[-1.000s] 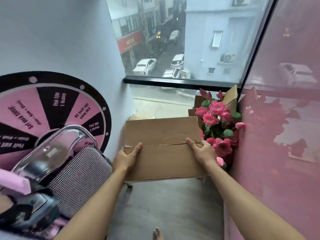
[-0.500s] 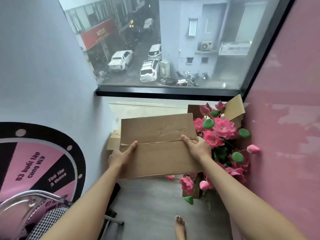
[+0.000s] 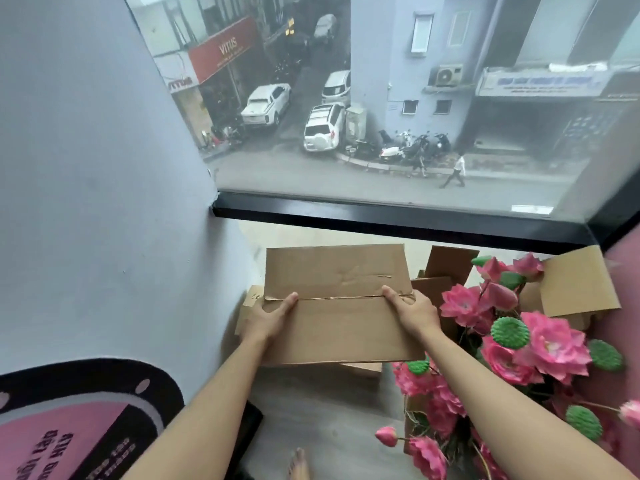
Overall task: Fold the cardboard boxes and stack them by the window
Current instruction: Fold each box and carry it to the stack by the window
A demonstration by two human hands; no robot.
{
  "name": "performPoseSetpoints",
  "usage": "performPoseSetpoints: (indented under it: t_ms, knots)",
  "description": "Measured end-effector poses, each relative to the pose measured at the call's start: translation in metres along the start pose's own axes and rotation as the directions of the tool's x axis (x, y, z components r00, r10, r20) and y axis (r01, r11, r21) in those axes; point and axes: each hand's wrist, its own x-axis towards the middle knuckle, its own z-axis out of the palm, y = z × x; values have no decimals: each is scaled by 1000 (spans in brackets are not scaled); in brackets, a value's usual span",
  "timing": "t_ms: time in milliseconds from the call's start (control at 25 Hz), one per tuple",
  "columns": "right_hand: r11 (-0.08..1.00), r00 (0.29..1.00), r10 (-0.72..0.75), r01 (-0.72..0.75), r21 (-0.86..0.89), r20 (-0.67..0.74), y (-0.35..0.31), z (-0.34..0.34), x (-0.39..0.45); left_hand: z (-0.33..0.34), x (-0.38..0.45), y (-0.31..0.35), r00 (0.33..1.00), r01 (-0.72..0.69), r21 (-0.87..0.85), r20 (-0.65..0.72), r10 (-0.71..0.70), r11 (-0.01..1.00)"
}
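I hold a flattened brown cardboard box (image 3: 337, 306) level in front of me, just below the window (image 3: 363, 98). My left hand (image 3: 268, 318) grips its left edge with the thumb lying on top along the centre seam. My right hand (image 3: 412, 311) grips the right edge the same way. Under the held box lies more flattened cardboard (image 3: 250, 308), its edge showing at the left, and another edge (image 3: 362, 368) shows below. The fingers under the box are hidden.
A bunch of pink artificial flowers (image 3: 519, 341) stands at the right, in and around open cardboard boxes (image 3: 578, 289). A grey wall (image 3: 104, 202) closes the left side, with a pink and black prize wheel (image 3: 69, 427) at lower left. A bare foot (image 3: 298, 465) is on the floor.
I have stepped closer to the window with the box; the window and the flowers now loom larger, and the chair and most of the wheel have left the view. My grip is unchanged.
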Motion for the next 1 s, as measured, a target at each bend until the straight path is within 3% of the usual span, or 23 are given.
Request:
performPoseSetpoints:
  t_ms: [480, 640, 1000]
  knots:
    - [951, 936, 309, -299, 84, -170, 27, 79, 133, 85, 227, -1, 947, 66, 100, 307, -94, 993]
    - [935, 920, 353, -344, 80, -168, 66, 101, 185, 139, 272, -28, 928, 151, 121, 325, -183, 981]
    - [918, 909, 388, -395, -23, -153, 179, 157, 269, 247, 338, -120, 934, 184, 167, 276, -226, 969]
